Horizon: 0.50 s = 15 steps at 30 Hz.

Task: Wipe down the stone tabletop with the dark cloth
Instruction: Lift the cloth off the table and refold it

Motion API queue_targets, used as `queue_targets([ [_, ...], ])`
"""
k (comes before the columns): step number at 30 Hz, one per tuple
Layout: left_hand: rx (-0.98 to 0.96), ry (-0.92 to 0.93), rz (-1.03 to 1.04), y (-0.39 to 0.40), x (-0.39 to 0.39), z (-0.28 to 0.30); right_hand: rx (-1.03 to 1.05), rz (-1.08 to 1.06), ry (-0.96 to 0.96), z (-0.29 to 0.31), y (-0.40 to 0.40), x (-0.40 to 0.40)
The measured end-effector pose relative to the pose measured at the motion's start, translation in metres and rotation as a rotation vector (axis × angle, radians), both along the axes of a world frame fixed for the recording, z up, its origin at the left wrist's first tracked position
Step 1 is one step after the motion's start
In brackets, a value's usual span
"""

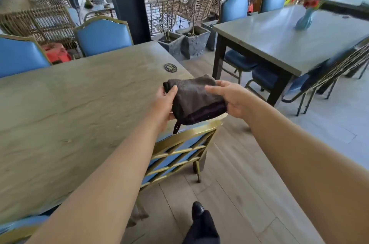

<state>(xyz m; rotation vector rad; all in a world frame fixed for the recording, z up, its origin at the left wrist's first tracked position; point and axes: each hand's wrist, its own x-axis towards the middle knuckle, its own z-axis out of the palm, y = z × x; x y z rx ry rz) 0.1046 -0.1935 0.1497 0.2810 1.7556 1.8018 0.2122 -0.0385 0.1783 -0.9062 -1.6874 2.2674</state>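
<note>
head view: the dark cloth (194,99) sits folded into a thick pad between both hands, held in the air over the near right corner of the stone tabletop (75,102) rather than lying on it. the left hand (164,107) cradles the cloth's nine o'clock edge, thumb on top and fingers curled underneath. the right hand (232,99) grips the three o'clock edge, thumb laid across the top and fingers wrapped below. a small loop hangs from the cloth at about seven o'clock.

i judge the two-handed hold to be a way of shaping the cloth into a flat pad before it goes down, so wiping has not yet begun. the tabletop spreads away from the cloth toward nine and ten o'clock, which is where the strokes would need to run. a round dark number plaque (171,68) lies on the stone at eleven o'clock of the cloth, close by, and would need wiping around.

a gold-framed blue chair (179,152) stands tucked at the table's end, at six o'clock directly under the hands, so the person reaches over its back. more blue chairs line the far side, and a second table (279,44) with a blue vase (304,20) of red flowers stands well apart at two o'clock.
</note>
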Motion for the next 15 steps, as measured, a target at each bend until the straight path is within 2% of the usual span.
queue_targets([
  [3,-0.055,-0.041,-0.041,0.029,-0.017,-0.017,0.028,0.103,-0.069,-0.019,0.033,-0.012],
  [8,-0.083,-0.099,-0.047,0.075,-0.052,-0.042,0.137,0.046,-0.133,-0.055,0.085,-0.056],
  [12,-0.113,-0.111,0.044,0.108,-0.078,-0.065,0.481,0.070,-0.246,-0.085,0.121,-0.090],
  [15,-0.198,-0.018,0.031,0.127,-0.088,-0.082,0.697,0.153,-0.294,-0.103,0.137,-0.107],
])
